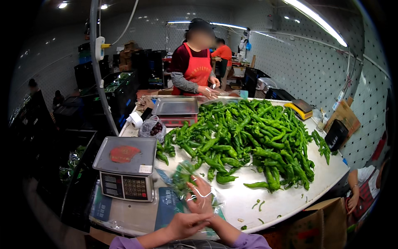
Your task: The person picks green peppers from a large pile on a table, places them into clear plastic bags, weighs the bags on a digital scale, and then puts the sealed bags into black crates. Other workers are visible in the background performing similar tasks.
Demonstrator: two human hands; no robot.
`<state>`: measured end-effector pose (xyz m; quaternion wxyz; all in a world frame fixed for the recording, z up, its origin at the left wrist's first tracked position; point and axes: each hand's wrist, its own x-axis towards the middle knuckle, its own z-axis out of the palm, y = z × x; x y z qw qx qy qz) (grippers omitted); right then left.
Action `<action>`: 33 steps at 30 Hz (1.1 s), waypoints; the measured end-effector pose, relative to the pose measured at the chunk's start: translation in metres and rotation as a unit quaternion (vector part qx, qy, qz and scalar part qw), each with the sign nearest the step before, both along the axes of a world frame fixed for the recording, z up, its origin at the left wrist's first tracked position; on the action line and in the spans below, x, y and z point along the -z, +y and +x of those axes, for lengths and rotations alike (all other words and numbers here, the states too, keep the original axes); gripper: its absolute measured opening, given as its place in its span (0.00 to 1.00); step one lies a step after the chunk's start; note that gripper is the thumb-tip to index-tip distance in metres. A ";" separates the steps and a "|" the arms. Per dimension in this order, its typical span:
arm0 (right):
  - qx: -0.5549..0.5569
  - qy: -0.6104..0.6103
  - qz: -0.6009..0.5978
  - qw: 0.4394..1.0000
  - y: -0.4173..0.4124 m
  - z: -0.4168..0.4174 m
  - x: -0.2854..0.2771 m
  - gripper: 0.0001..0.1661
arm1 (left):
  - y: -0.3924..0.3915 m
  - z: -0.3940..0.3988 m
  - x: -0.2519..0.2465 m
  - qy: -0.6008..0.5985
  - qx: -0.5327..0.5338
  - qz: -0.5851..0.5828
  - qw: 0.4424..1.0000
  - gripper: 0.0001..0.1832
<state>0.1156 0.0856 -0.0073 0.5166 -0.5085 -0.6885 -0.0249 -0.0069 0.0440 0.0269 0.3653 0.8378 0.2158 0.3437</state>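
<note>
My right hand (200, 194) reaches inside a clear plastic bag (217, 202) with green printed parts. Its fingers lie against green peppers (182, 179) in the bag's far end; the plastic hides how firmly they touch. My left hand (188, 225) crosses at my right wrist, its fingers curled at the bag's mouth. A large heap of long green peppers (248, 133) covers the middle and far side of the white table (236, 214). Beneath and left of the bag lie flat printed plastic bags (164, 205).
At left stands a digital scale (124, 155); behind it are a red scale (175, 112), a bag of dark round fruit (154, 127) and a label roll (135, 120). A yellow scale (299, 109) sits at far right. Across the table stands a person in a red apron (197, 68). A cardboard box (320, 227) is at lower right.
</note>
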 end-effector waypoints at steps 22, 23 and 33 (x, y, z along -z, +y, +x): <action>-0.090 0.046 0.078 0.992 0.190 -0.182 -0.042 0.17 | 0.115 -0.191 -0.020 0.065 -0.323 0.201 0.923 0.26; -0.100 0.060 0.063 0.991 0.193 -0.185 -0.034 0.17 | 0.117 -0.194 -0.017 0.064 -0.312 0.197 0.927 0.26; -0.117 -0.041 -0.134 0.983 0.097 -0.135 0.013 0.24 | 0.083 -0.185 0.009 -0.056 -0.251 0.214 0.942 0.23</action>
